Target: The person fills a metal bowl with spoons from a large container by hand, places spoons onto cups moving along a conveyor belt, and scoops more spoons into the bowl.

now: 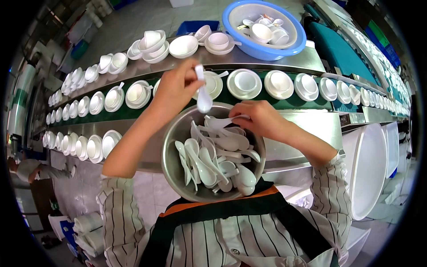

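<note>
My left hand [180,83] is closed on the handle of a white soup spoon [204,99], whose bowl hangs down over the rim of a steel bowl [167,151]. Inside that bowl lies a heap of white soup spoons [207,153], pointing in various directions. My right hand [258,116] pinches the handle of another white soup spoon [219,122] at the bowl's upper right. Just beyond my hands, a white dish with a cup and a spoon [213,85] stands on the green belt, partly hidden by my left hand.
A green conveyor belt [126,113] carries a row of stacked white dishes [244,83]. On the steel ledge behind it stand more bowls [183,46] and a blue basin [267,54] holding mixed crockery. At right is a large white tub [371,171]. Another person's arm [38,171] shows far left.
</note>
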